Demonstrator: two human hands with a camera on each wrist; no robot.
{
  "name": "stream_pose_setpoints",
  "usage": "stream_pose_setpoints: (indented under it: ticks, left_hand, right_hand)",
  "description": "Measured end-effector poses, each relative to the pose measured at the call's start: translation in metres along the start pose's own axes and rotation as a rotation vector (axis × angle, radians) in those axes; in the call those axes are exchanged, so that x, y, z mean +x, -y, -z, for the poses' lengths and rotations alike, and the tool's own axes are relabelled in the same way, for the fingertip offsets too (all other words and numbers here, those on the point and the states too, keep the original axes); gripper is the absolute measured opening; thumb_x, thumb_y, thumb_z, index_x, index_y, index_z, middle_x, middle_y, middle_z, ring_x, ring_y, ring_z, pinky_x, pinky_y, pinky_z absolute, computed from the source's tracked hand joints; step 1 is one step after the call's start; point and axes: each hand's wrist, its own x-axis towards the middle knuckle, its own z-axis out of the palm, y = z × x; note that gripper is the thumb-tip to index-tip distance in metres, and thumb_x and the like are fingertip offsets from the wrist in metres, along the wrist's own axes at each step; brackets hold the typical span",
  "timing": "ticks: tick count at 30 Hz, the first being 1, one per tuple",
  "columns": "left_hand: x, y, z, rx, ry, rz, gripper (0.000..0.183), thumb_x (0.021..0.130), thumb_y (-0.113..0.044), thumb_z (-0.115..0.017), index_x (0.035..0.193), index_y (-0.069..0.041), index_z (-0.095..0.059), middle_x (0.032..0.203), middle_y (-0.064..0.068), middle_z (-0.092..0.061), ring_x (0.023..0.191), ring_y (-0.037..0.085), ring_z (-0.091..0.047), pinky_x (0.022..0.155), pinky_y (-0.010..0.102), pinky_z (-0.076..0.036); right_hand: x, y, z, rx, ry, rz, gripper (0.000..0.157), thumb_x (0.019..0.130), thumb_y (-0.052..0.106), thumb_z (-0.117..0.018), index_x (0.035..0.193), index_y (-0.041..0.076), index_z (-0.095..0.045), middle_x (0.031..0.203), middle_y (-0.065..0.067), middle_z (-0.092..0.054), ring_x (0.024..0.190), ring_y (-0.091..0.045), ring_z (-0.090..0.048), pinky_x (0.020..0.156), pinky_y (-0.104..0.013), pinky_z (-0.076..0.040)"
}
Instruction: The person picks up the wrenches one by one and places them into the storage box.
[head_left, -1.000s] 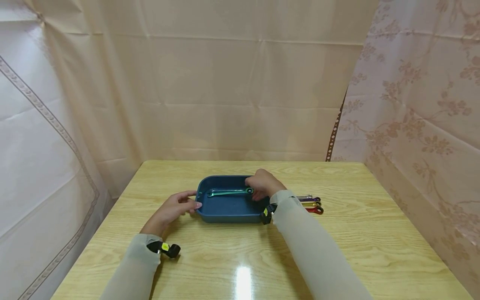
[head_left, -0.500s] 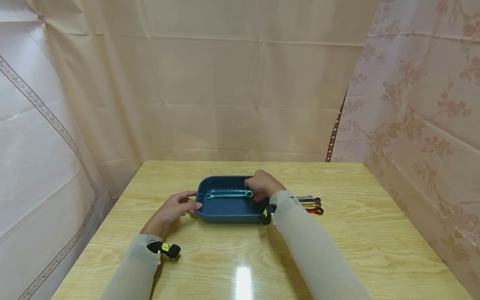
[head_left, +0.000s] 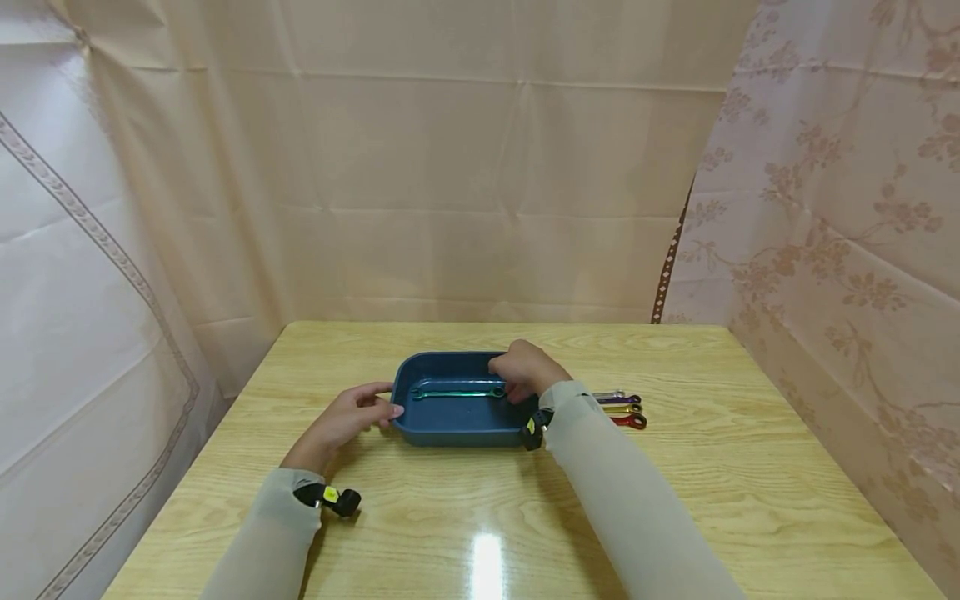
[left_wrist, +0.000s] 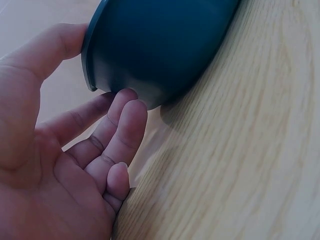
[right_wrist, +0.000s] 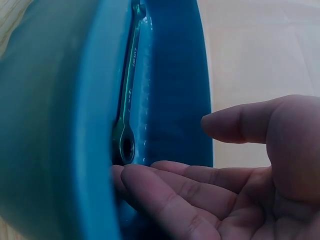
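Observation:
A blue rectangular tray (head_left: 450,421) stands on the table. Inside it lies a green combination wrench (head_left: 453,394), its long side along the tray and its ring end to the right. My left hand (head_left: 345,419) holds the tray's left end, thumb over the rim and other fingers against the outer wall, as the left wrist view shows. My right hand (head_left: 527,369) reaches into the right end of the tray. In the right wrist view its fingers (right_wrist: 165,200) are extended just beside the wrench's ring end, with the thumb apart and nothing gripped.
Right of the tray, partly behind my right wrist, several more wrenches lie side by side on the wooden table (head_left: 420,517): a red wrench (head_left: 633,422), a gold wrench (head_left: 622,409), a purple wrench (head_left: 630,399) and a silver one. A beige curtain (head_left: 480,192) hangs behind.
The green wrench has come down onto the tray floor and shifted slightly toward me, leaving my right fingers. My left hand and the tray stay in place.

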Motion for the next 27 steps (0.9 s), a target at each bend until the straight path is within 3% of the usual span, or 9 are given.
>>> stream_pose_setpoints:
  ticks: [6, 20, 27]
  left_hand:
    - [0.002, 0.000, 0.000, 0.010, 0.014, -0.024, 0.065, 0.097, -0.035, -0.073, 0.152, -0.009, -0.051, 0.093, 0.004, -0.071, 0.092, 0.022, -0.066, 0.080, 0.034, -0.044]
    - [-0.001, -0.001, 0.002, 0.004, -0.004, 0.027, 0.069, 0.094, -0.044, -0.075, 0.151, -0.013, -0.052, 0.100, 0.004, -0.071, 0.097, 0.023, -0.066, 0.084, 0.035, -0.042]
    - [-0.001, -0.001, 0.001, -0.005, -0.009, 0.024, 0.053, 0.094, -0.043, -0.075, 0.131, -0.007, -0.064, 0.097, 0.003, -0.072, 0.096, 0.023, -0.066, 0.083, 0.035, -0.043]
  right_hand:
    - [0.000, 0.001, 0.000, -0.011, -0.013, -0.006, 0.037, 0.099, 0.026, -0.061, 0.121, -0.003, -0.061, 0.101, -0.023, -0.072, 0.079, -0.034, -0.077, 0.071, -0.042, -0.063]
    - [-0.005, 0.005, 0.002, 0.010, -0.056, 0.032, 0.027, 0.097, 0.024, -0.059, 0.109, 0.000, -0.062, 0.097, -0.022, -0.072, 0.078, -0.034, -0.077, 0.072, -0.044, -0.063]
    - [-0.014, 0.012, 0.006, -0.009, -0.063, 0.055, 0.032, 0.097, 0.025, -0.060, 0.110, -0.004, -0.066, 0.094, -0.020, -0.074, 0.077, -0.030, -0.077, 0.076, -0.044, -0.062]
